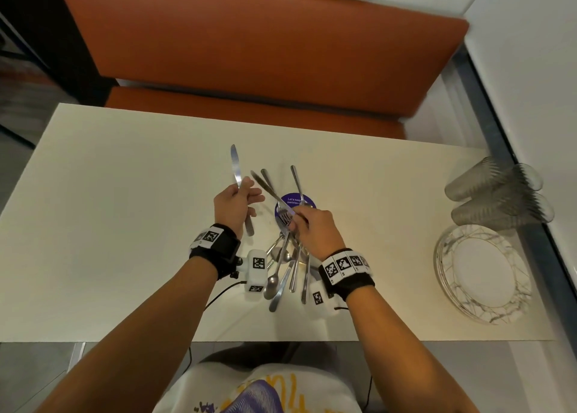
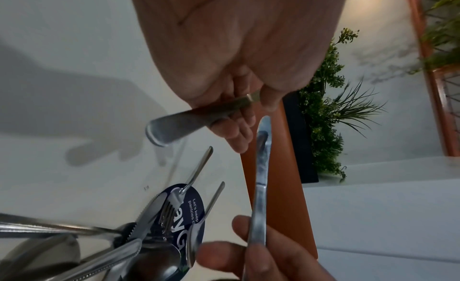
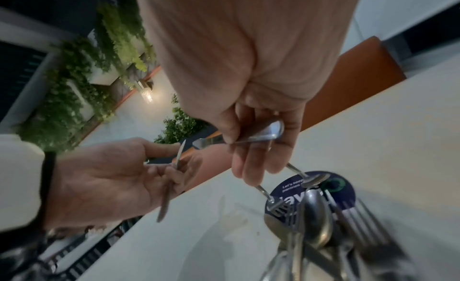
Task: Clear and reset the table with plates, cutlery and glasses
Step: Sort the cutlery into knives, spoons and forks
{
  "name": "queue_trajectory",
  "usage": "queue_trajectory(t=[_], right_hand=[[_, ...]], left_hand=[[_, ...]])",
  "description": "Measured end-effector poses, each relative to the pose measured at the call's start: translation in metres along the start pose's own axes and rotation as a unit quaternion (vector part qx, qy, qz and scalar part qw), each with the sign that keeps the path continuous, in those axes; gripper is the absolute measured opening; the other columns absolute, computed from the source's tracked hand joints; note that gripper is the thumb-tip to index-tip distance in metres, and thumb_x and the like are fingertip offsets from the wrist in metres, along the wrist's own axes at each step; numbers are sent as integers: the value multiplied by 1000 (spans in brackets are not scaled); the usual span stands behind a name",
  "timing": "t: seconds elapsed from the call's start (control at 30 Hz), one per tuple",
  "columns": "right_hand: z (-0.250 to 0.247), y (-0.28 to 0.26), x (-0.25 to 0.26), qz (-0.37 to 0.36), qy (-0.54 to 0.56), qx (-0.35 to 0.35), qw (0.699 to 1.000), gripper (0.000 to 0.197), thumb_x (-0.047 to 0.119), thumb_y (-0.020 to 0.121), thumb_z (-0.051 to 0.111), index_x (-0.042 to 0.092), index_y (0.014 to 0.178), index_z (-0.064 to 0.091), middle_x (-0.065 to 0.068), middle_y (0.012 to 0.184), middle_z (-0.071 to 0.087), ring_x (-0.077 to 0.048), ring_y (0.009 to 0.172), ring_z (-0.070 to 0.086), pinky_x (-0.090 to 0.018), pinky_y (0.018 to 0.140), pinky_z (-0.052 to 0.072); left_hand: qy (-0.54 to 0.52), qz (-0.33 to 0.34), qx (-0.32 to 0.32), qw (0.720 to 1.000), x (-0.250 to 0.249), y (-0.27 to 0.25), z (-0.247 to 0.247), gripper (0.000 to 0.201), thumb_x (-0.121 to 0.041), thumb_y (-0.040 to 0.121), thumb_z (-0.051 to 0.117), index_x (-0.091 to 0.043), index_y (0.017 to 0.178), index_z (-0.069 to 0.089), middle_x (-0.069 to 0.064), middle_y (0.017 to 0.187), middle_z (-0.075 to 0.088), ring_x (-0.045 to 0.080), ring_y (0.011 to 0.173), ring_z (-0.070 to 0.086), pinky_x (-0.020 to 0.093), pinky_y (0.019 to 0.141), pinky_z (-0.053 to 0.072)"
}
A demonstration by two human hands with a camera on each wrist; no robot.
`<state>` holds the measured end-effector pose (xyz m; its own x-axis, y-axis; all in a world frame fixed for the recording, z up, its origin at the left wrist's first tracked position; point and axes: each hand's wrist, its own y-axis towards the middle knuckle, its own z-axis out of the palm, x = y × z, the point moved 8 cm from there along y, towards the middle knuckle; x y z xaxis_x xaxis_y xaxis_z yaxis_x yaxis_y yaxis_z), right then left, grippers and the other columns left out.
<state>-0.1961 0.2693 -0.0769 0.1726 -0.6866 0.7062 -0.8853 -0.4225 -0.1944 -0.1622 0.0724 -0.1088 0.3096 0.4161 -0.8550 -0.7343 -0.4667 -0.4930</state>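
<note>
My left hand [image 1: 242, 198] grips a table knife [image 1: 234, 166] by its handle above the table, blade pointing away from me; the left wrist view shows that handle [image 2: 174, 126] under the curled fingers [image 2: 239, 128]. To its right, my right hand [image 1: 298, 222] pinches a second knife [image 1: 265, 187] whose blade slants up and left. In the right wrist view this knife [image 3: 263, 133] lies between thumb and fingers [image 3: 248, 167]. A pile of spoons, forks and knives [image 1: 285, 266] lies on the white table [image 1: 125, 225] between my wrists.
A fork [image 1: 282, 216] and a spoon [image 1: 297, 183] rest on a round blue sticker [image 1: 307, 199] beyond the pile. Stacked marbled plates [image 1: 452, 287] and ribbed glasses on their sides [image 1: 496, 191] sit at the right edge. An orange bench [image 1: 249, 53] stands behind the table.
</note>
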Motion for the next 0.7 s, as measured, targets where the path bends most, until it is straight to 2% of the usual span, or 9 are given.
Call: queue_trajectory(t=[0.07,0.13,0.2,0.3,0.4,0.5,0.57,0.63,0.7], right_hand=[[1,1,-2,24,62,-20,998,21,11,100,51,18,104,71,3,82,74,-20,79,69,-41,82,61],[3,0,-1,45,124,-32,991,19,10,100,53,13,109,70,2,83,77,-15,81,72,-34,82,61],[6,-2,3,62,174,-26,983,17,13,101,55,13,115,65,4,84,78,-14,82,73,-24,77,59],[13,-4,7,80,212,-17,974,16,18,100,58,16,116,62,5,85,79,-17,80,73,-26,73,59],[16,-5,8,75,201,-44,976,16,18,96,65,18,112,67,7,91,74,-1,79,67,-14,70,53],[18,-6,8,70,179,-67,979,13,19,90,72,21,103,69,11,86,69,5,73,62,-10,69,49],[20,-5,6,77,167,-71,980,15,15,87,76,16,99,69,5,87,70,5,67,60,-10,66,50],[20,-3,5,83,161,-72,981,21,14,82,81,11,99,68,-4,93,72,0,68,60,-15,70,53],[14,-1,4,90,155,-84,980,24,21,81,83,12,96,66,-3,87,71,-2,68,60,-17,69,52]], left_hand=[[-19,2,30,999,0,-2,9,35,-25,109,49,3,117,68,19,103,77,30,91,76,31,59,55],[-21,1,56,998,2,-5,17,33,-15,109,42,7,119,65,23,105,76,37,98,75,39,71,59],[-15,2,71,997,2,-11,24,30,-13,109,42,5,116,66,22,103,77,37,96,75,41,79,61],[-11,-12,100,995,8,-18,34,29,-16,109,44,0,114,68,19,105,77,32,94,77,38,79,63],[-30,-33,120,992,13,-22,41,31,-16,108,45,4,120,66,21,110,76,35,99,75,39,82,63],[-26,-27,114,993,17,-21,44,29,-14,109,47,3,119,68,23,110,76,32,98,74,34,81,62],[6,-12,107,994,18,-20,43,28,-16,109,47,0,114,70,23,109,75,34,99,73,39,89,61],[28,-3,105,994,19,-19,43,28,-17,110,46,0,111,69,23,104,75,34,98,72,46,95,59],[38,0,104,994,18,-20,42,29,-17,110,46,2,110,67,19,96,76,31,92,72,46,92,59]])
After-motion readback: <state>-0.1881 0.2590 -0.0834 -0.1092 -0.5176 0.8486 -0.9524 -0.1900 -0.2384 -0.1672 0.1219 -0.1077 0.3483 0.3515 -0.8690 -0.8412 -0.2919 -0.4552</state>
